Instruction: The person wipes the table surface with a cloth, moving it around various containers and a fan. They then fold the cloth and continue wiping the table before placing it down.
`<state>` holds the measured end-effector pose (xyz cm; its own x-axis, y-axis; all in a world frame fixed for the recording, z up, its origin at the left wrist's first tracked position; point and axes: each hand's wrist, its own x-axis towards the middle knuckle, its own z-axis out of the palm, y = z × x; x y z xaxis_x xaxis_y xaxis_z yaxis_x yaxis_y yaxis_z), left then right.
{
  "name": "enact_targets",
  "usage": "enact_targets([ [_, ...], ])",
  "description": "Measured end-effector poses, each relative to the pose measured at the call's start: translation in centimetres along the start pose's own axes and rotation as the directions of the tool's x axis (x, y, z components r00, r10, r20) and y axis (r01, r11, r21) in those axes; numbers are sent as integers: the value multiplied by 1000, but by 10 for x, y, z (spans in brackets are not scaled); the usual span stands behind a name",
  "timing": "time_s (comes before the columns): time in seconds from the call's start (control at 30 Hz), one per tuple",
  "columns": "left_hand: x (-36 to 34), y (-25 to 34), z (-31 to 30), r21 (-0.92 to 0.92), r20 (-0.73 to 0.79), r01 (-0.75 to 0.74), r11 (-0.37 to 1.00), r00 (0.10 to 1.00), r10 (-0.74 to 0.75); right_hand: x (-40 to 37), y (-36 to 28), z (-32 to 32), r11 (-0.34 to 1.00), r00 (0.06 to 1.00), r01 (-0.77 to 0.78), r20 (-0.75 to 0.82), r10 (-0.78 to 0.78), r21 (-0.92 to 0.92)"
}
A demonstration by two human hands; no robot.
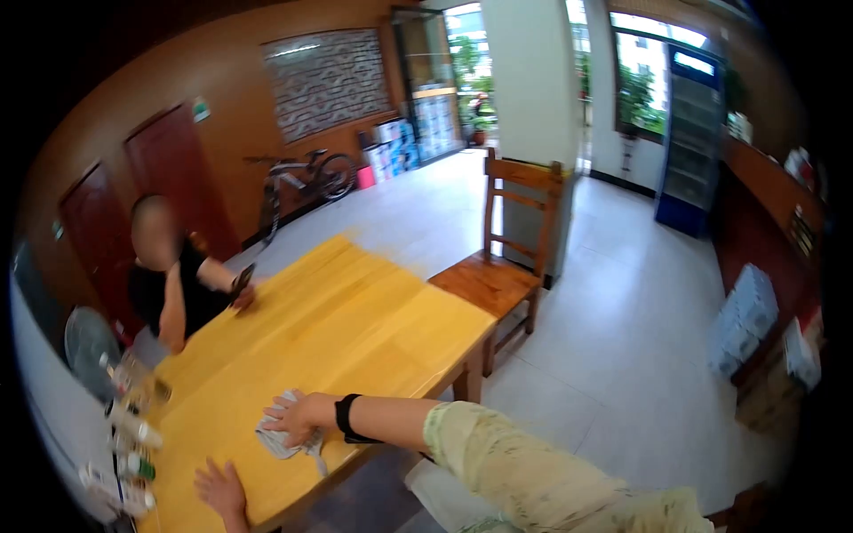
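Spread over a crumpled light grey cloth (283, 441), my right hand (298, 419) presses it against the yellow wooden table (355, 329) near its front edge. A black band circles the right wrist. My left hand (221, 489) lies flat on the tabletop, fingers apart and holding nothing, at the lower left of the cloth. The cloth is partly hidden under the right palm, and one end trails toward the table edge.
Bottles and containers (133, 426) line the table's left side. Across it sits a person (191, 275) holding a phone (241, 281). A wooden chair (506, 275) stands at the far right corner. Farther off are a bicycle (306, 178), a fridge (691, 142) and wrapped packs (746, 320).
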<state>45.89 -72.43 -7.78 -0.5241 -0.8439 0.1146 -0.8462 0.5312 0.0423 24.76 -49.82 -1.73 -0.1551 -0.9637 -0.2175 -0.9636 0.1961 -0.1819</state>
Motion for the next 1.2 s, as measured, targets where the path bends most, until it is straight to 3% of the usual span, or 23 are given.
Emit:
enact_targets([
  [0.07, -2, 6, -3, 15, -11, -18, 1000, 1000, 18, -19, 36, -5, 994, 993, -109, -49, 110, 23],
  [0.17, 0, -7, 8, 8, -16, -27, 1000, 1000, 27, -36, 117, 4, 908, 893, -393, -173, 414, 143],
  [0.2, 5, -19, 22, 230, -325, -181, 956, 912, 250, -50, 145, 7, 869, 846, -463, -205, 492, 175],
  [0.23, 10, -27, 31, 471, -538, -236, 850, 687, 489, -69, 165, 5, 821, 793, -540, -215, 571, 187],
  [0.27, 14, -29, 35, 471, -542, -241, 849, 681, 493, -90, 183, 4, 766, 733, -611, -223, 643, 199],
  [0.33, 21, -31, 40, 548, -655, -204, 811, 498, 568, -129, 211, 5, 677, 639, -691, -223, 736, 252],
  [0.43, 17, -32, 41, 582, -660, -154, 798, 483, 575, -166, 224, 9, 613, 558, -728, -254, 790, 306],
  [0.47, 6, -11, 23, 581, -660, -154, 799, 484, 574, -174, 228, 10, 613, 558, -729, -254, 790, 305],
  [0.5, 0, 12, 2, 333, -395, -135, 933, 878, 269, -174, 230, 9, 617, 563, -728, -253, 787, 300],
  [0.53, -7, 20, -19, 119, 61, 56, 991, 996, -63, -166, 229, 12, 636, 586, -713, -246, 772, 295],
  [0.6, 4, -1, -3, 77, 19, -21, 997, 1000, 20, -161, 240, 25, 672, 559, -663, -380, 737, 329],
  [0.67, 16, -20, 21, 49, -41, -67, 997, 997, 69, -181, 222, -2, 692, 625, -669, -298, 722, 272],
  [0.7, 14, -18, 16, 69, -13, -48, 996, 999, 49, -180, 216, -12, 682, 640, -728, -283, 714, 76],
  [0.73, 12, -16, 12, 68, -2, -33, 997, 999, 33, -183, 218, -10, 688, 673, -717, -368, 641, -114],
  [0.8, 1, -17, 6, 38, 5, -15, 999, 1000, 15, -171, 257, 7, 744, 744, -668, -47, 667, -13],
  [0.87, 12, 1, 3, 6, -10, -49, 999, 999, 49, -177, 247, 7, 779, 766, -626, -199, 611, -19],
  [1.0, 9, -11, 12, 13, -29, -33, 999, 999, 34, -148, 257, -1, 802, 788, -597, -172, 590, 17],
  [1.07, 9, 0, 10, 26, -50, -43, 999, 998, 45, -154, 256, -23, 729, 729, -683, -115, 675, -45],
  [1.1, 7, -8, 7, 28, -48, -31, 999, 998, 33, -130, 256, -33, 759, 759, -649, -112, 641, -54],
  [1.17, 7, 4, 7, 24, -46, -38, 999, 998, 39, -121, 263, -47, 671, 672, -740, -15, 740, -48],
  [1.2, 7, -7, 7, 33, -60, -29, 999, 998, 31, -94, 263, -58, 710, 711, -702, -17, 703, -57],
])
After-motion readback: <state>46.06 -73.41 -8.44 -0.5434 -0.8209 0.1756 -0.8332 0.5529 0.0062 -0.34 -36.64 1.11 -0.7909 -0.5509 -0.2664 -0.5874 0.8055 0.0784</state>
